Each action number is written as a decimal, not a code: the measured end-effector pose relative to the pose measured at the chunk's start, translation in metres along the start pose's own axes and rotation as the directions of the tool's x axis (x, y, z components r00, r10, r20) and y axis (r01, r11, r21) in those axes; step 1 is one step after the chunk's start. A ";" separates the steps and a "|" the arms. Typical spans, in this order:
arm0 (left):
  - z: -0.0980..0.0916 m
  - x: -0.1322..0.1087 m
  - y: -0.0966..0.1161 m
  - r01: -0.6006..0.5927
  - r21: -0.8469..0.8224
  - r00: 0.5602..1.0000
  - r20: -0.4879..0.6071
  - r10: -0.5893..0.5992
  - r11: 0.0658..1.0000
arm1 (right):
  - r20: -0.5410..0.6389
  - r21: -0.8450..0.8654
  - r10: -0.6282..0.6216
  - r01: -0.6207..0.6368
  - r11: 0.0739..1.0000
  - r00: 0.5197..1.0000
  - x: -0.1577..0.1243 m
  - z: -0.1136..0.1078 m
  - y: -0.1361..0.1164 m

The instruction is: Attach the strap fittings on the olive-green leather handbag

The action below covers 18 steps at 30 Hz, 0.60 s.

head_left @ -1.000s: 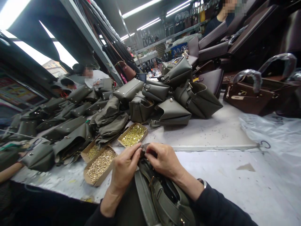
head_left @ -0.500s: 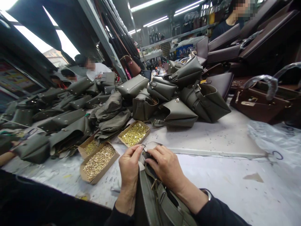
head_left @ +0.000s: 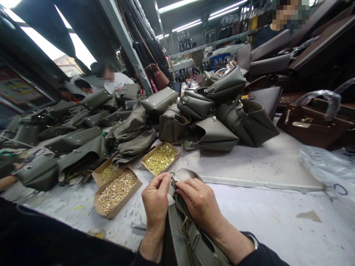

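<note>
An olive-green leather bag [head_left: 188, 240] lies in front of me at the table's near edge, its flap [head_left: 184, 174] turned up. My left hand [head_left: 156, 203] pinches the flap's edge from the left. My right hand [head_left: 201, 203] pinches it from the right, fingertips meeting the left hand's at a small metal fitting [head_left: 173, 180]. Both hands are closed on the flap. Just left of them stand three cardboard trays of small brass hardware [head_left: 118, 190], [head_left: 160, 158], [head_left: 108, 173].
A heap of finished olive bags [head_left: 222, 118] is stacked behind the trays, with flat olive leather pieces [head_left: 74, 140] spread to the left. Brown bags [head_left: 310, 122] and clear plastic [head_left: 327, 166] lie at right. Other people work at the far left and back right.
The bag's flap has come up further between my fingers and shows more of its curved edge. The view has shifted slightly, so the table contents sit a little further right.
</note>
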<state>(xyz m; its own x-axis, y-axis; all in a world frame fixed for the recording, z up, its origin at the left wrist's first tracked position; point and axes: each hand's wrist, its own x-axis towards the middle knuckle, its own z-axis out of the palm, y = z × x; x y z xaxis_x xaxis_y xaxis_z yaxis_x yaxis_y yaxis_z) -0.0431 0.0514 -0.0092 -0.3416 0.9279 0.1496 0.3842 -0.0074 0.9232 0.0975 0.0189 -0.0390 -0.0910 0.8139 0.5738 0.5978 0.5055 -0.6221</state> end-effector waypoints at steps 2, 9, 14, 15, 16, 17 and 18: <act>0.000 -0.001 0.001 -0.029 0.031 1.000 0.013 0.029 0.999 | -0.001 0.009 0.006 -0.006 1.000 1.000 0.003 0.000 0.001; 0.003 -0.002 0.003 -0.113 0.060 0.992 0.056 0.110 0.992 | 0.083 -0.016 0.062 -0.061 0.998 0.995 0.011 -0.004 0.003; 0.003 -0.008 0.002 -0.170 0.061 0.984 0.059 0.167 0.984 | 0.114 0.076 0.108 -0.117 0.990 0.988 0.013 -0.005 0.006; 0.004 -0.009 0.001 -0.193 0.063 0.980 0.060 0.189 0.979 | 0.118 0.094 0.116 -0.127 0.987 0.986 0.014 -0.005 0.006; 0.004 -0.010 0.000 -0.215 0.065 0.975 0.062 0.211 0.974 | 0.123 0.105 0.122 -0.135 0.985 0.985 0.015 -0.006 0.007; 0.004 -0.011 0.000 -0.235 0.067 0.971 0.064 0.231 0.970 | 0.129 0.107 0.126 -0.140 0.984 0.984 0.016 -0.006 0.007; 0.005 -0.012 -0.001 -0.251 0.068 0.967 0.067 0.247 0.966 | 0.140 0.101 0.128 -0.142 0.985 0.982 0.017 -0.006 0.007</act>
<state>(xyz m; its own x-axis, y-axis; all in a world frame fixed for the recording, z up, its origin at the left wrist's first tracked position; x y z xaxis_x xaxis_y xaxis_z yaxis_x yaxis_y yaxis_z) -0.0349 0.0417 -0.0133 -0.1783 0.9201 0.3487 0.5154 -0.2146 0.8296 0.1053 0.0348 -0.0302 -0.1249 0.9038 0.4093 0.5214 0.4108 -0.7479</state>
